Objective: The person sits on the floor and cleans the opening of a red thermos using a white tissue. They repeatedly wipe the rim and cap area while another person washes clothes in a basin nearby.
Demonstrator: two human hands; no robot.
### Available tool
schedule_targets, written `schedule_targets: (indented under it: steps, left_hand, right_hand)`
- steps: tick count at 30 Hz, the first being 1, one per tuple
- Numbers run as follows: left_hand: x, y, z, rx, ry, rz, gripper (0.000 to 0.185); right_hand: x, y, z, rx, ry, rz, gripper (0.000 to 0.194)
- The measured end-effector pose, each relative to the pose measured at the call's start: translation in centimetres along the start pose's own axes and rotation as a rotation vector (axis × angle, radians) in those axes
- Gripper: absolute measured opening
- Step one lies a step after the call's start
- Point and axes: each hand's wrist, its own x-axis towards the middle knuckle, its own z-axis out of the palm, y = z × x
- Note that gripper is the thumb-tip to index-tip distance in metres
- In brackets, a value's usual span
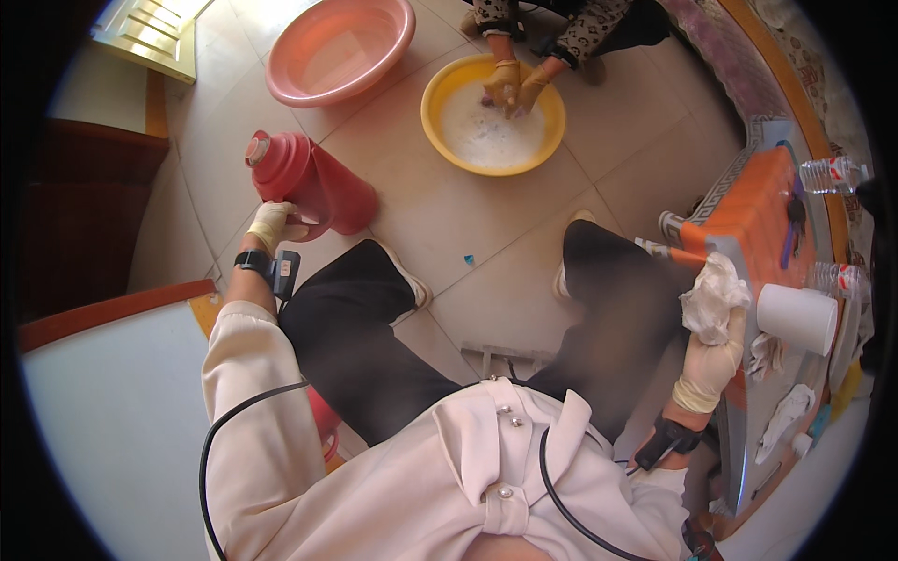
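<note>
My left hand (275,223), in a pale latex glove, grips the handle of a red thermos flask (319,184) at the left. The flask looks tilted in this view; whether its base rests on the floor, I cannot tell. At the right, my gloved right hand (710,361) holds a crumpled white tissue or cloth (714,298) beside the table's edge. A white paper roll (796,319) lies just right of that hand. Beyond my feet, a co-worker's gloved hands (515,88) are in foamy water in a yellow basin (438,144), with something small and purplish between them.
A pink basin (280,80) with liquid stands at the upper left. An orange cloth (747,203) covers part of the right-hand table, near clear plastic bottles (831,175). A small blue scrap (469,259) lies on the tiles. A white panel (126,407) stands at my left.
</note>
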Motion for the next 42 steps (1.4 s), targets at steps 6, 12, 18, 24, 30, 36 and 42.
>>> schedule_targets:
  steps: [6,12,18,24,30,36,42]
  left_hand:
    - [-2.9,3.4,2.2,0.094,-0.178,0.119,0.015]
    - [-3.0,2.4,12.0,0.325,-0.347,0.467,0.014]
    - [-6.4,-1.9,20.7,0.326,-0.224,0.492,0.012]
    - [-7.5,-6.4,26.2,0.344,-0.188,0.529,0.024]
    - [-9.3,-9.0,28.3,0.362,-0.147,0.489,0.031]
    - [-11.3,-9.7,28.5,0.338,-0.224,0.483,0.027]
    - [-13.5,-8.2,28.5,0.321,-0.233,0.397,0.028]
  right_hand:
    - [-0.6,-0.6,-1.5,0.003,-0.178,-0.071,0.034]
    - [-3.5,-0.7,-3.2,-0.254,-0.054,-0.118,0.019]
    - [-6.6,-1.3,-5.4,-0.316,0.090,0.018,0.017]
    - [-7.6,-2.5,-8.4,-0.236,0.144,-0.077,0.017]
    - [-6.4,-4.2,-6.2,-0.265,0.170,-0.204,0.016]
    - [-0.1,-3.7,0.4,-0.441,-0.174,-0.778,0.015]
    - [6.1,-3.7,0.5,-1.511,0.037,-1.096,0.039]
